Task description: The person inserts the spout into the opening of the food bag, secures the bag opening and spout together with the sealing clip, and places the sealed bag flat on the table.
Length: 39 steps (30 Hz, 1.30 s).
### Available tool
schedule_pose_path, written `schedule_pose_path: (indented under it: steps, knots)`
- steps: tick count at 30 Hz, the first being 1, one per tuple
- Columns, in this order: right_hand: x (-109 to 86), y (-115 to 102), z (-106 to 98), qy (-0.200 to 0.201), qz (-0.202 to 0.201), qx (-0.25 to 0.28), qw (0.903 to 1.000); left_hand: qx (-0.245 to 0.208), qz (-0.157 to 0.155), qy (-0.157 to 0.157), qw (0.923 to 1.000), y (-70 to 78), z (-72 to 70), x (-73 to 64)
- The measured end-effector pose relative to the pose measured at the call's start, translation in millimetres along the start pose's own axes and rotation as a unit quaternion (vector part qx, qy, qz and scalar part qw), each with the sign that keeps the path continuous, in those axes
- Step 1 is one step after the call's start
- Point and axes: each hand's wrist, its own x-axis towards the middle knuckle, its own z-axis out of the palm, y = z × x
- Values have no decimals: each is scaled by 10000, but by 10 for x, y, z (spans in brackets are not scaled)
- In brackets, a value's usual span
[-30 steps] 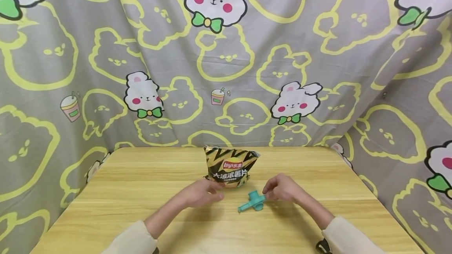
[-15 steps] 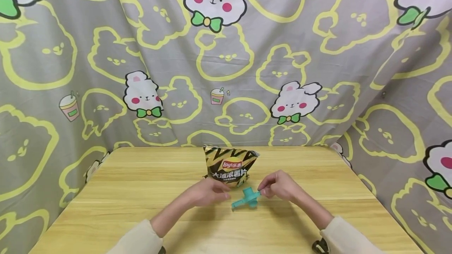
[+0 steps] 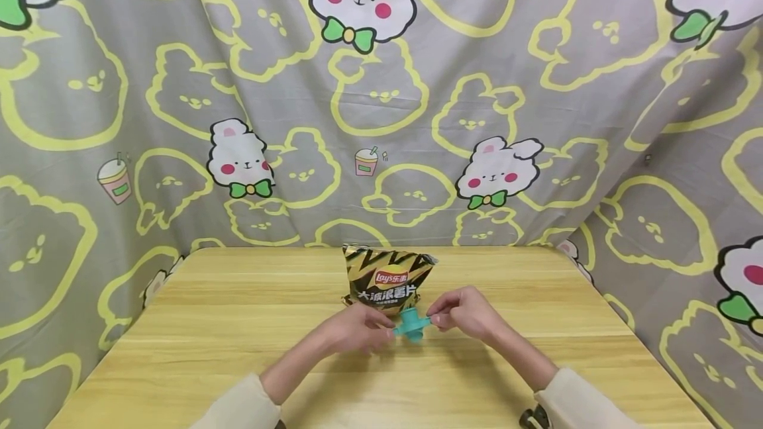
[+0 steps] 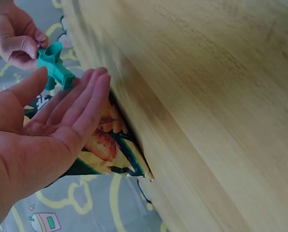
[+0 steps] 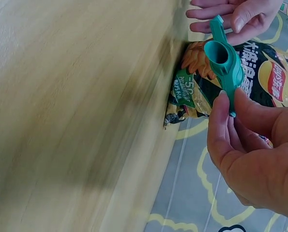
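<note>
Teal clip (image 3: 411, 326) pinched by right grip (image 3: 467, 313); left grip (image 3: 357, 330) straight-fingered; chip bag (image 3: 390, 277) behind.

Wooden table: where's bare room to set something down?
The table is bare between its left edge and the chip bag, between the right hand and its right edge, and between the sleeves. Crowded: the middle, where chip bag, teal clip, left hand and right hand bunch.

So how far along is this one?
Done: the teal plastic clip with a round spout is off the pale wooden table. In hand: the right hand pinches one end while the open left hand is near the other; contact there is unclear. Left, probably: fitting it to the black-and-gold printed chip bag, which stands behind with no clip on it.
</note>
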Motion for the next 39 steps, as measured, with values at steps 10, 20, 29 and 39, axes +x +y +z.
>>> schedule_pose_path:
  steps: [10,20,29,39]
  knots:
    - [-13,5,16,-180,-3,-21,9998,-470,49,367,9982,-5,18,9]
    - [3,48,26,-402,-122,-109,9991,-303,-5,721,9969,14,1,6]
    - [-6,48,11,-727,-202,-22,9971,-97,-20,1022,9947,43,-9,8]
    - [5,-19,30,-789,-59,-392,9961,-345,88,1257,9914,60,-7,14]
